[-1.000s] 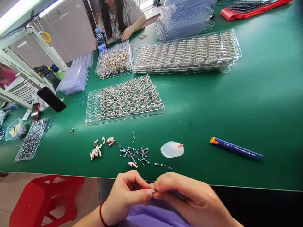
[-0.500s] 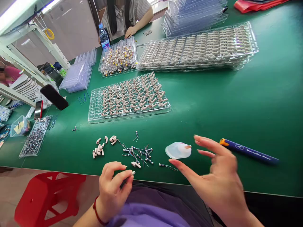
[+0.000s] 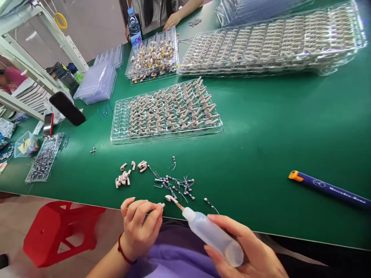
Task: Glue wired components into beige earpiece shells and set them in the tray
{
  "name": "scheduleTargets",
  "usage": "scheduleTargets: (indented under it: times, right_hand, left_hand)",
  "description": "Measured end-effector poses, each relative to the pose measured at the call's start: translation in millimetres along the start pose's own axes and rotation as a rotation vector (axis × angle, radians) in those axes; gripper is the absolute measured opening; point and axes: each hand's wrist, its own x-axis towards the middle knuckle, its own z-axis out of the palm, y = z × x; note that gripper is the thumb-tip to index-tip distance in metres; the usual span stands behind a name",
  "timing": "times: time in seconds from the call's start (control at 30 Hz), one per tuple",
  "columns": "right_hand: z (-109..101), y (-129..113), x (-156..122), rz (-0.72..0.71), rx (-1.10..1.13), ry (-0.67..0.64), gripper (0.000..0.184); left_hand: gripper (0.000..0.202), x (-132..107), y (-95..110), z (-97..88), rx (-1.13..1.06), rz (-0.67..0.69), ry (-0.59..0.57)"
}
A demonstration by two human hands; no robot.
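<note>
My right hand (image 3: 249,255) is closed round a small translucent squeeze bottle (image 3: 213,235), whose nozzle points up-left toward my left hand. My left hand (image 3: 142,226) pinches a small pale part between thumb and fingertips, just off the table's near edge. On the green table (image 3: 261,154) in front of me lie a cluster of beige tube pieces (image 3: 124,177) and a heap of small wired components (image 3: 176,185). One beige piece (image 3: 171,199) lies right by the nozzle tip. Behind them sits a clear tray (image 3: 165,112) filled with beige parts.
A blue and orange pen-like tool (image 3: 327,189) lies at the right. More filled clear trays (image 3: 269,42) and stacked empty trays (image 3: 97,83) stand at the back. Another person's hand (image 3: 172,19), a water bottle (image 3: 135,27), phones (image 3: 66,108) and a red stool (image 3: 62,231) are around.
My right hand, open and reaching toward the bottle half a second ago, has picked it up and brought it to my left hand. The camera has tilted down and left.
</note>
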Motion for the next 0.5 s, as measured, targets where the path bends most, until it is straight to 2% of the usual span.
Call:
scheduleTargets:
  times: [0.13, 0.5]
  right_hand:
    - [4.9, -4.1, 0.4, -0.050, 0.085, -0.033, 0.037]
    - [1.9, -7.2, 2.9, -0.028, 0.075, -0.095, 0.038]
  left_hand:
    - [0.016, 2.2, 1.5, -0.8, 0.021, 0.015, 0.000]
    - [0.016, 2.8, 2.6, -0.4, 0.028, 0.018, -0.013]
